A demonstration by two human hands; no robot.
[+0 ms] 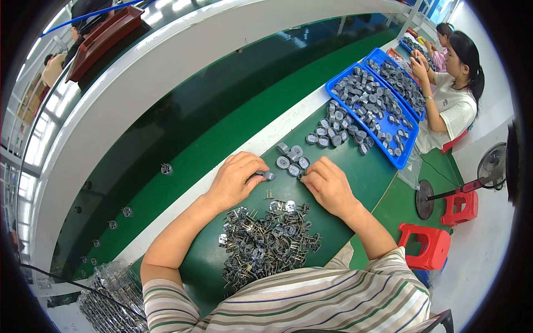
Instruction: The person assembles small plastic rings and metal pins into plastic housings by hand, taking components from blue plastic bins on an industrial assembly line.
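Note:
My left hand (240, 176) pinches a small grey plastic housing (268, 176) between thumb and fingers, over the green work table (202, 277). To its right, my right hand (328, 186) is closed, fingertips together at the edge of a small cluster of round grey housings (283, 162). A dark bit shows at those fingertips, too small to name. Between my forearms lies a heap of black plug inserts with brass pins (266, 241). One loose insert with upright pins (269, 194) stands just beyond the heap, between my hands.
More grey housings (336, 127) spill beside a blue tray (404, 158) at the far right, with another blue tray behind it. A co-worker (458, 91) sits beyond. Red stools (430, 244) and a fan (491, 166) stand right. Scattered inserts (166, 168) lie on the green strip at left.

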